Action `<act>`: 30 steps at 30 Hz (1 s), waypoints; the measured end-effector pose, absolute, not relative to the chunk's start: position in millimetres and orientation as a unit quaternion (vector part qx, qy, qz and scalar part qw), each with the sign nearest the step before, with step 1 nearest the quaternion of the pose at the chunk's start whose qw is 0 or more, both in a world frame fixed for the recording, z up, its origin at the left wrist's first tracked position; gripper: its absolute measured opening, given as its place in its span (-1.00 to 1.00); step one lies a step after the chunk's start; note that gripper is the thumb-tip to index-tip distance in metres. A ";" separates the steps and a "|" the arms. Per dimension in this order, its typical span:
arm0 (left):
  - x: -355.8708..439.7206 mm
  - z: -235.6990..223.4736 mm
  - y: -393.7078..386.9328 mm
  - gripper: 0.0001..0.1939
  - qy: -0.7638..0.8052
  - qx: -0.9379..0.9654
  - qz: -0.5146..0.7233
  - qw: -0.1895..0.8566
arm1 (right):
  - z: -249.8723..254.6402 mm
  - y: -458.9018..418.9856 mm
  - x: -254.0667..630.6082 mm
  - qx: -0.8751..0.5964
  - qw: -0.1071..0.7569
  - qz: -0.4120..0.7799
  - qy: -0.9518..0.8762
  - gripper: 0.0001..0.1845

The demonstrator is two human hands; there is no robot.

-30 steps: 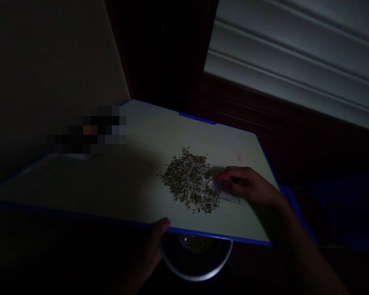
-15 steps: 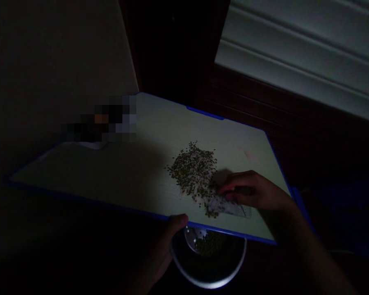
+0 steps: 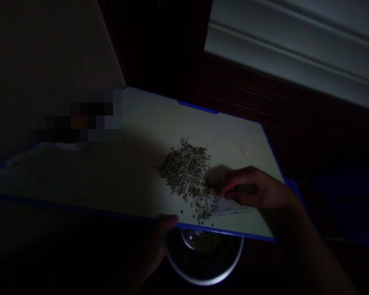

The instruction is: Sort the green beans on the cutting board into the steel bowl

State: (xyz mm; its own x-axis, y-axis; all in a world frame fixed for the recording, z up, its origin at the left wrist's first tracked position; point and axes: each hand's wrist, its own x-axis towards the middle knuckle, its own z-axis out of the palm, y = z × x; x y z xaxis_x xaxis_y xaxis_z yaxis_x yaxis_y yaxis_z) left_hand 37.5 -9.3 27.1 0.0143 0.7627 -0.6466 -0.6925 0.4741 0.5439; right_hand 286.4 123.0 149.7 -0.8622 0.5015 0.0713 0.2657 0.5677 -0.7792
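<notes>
Small green beans point(image 3: 184, 168), which look like mung beans, lie spread on a pale board point(image 3: 135, 123) with a blue rim. My left hand point(image 3: 160, 235) grips the board's near edge, thumb on top and its other fingers mostly hidden in the dark. At the right side of the beans, my right hand point(image 3: 256, 188) has its fingertips pinched together low over the board; whatever is between them is too dark to make out. Beneath that hand is a flat greyish printed patch point(image 3: 230, 206). A metal bowl point(image 3: 210, 280) holding more beans stands below the near edge, partly covered by the board.
A blurred-out patch point(image 3: 83, 121) covers something at the board's far left, beside a pale wall point(image 3: 49, 49). White slatted panels point(image 3: 289, 49) and dark wood stand behind. Something blue point(image 3: 344, 209) sits in shadow at the right. The scene is very dim.
The view has shifted slightly, so the board and bowl appear further left. My right hand's fingertips have moved a little away from the pile, and several beans near them are more scattered towards the near edge.
</notes>
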 end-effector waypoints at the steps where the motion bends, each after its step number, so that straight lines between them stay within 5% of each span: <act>1: 37.0 27.4 -9.3 -0.82 0.471 0.041 0.508 0.720 | 149.7 124.4 288.7 -0.223 0.142 0.407 -0.874 -0.81; 30: 35.3 17.7 -12.6 -0.79 0.403 0.096 0.505 0.757 | 144.9 131.8 299.2 -0.274 0.103 0.401 -0.868 -0.85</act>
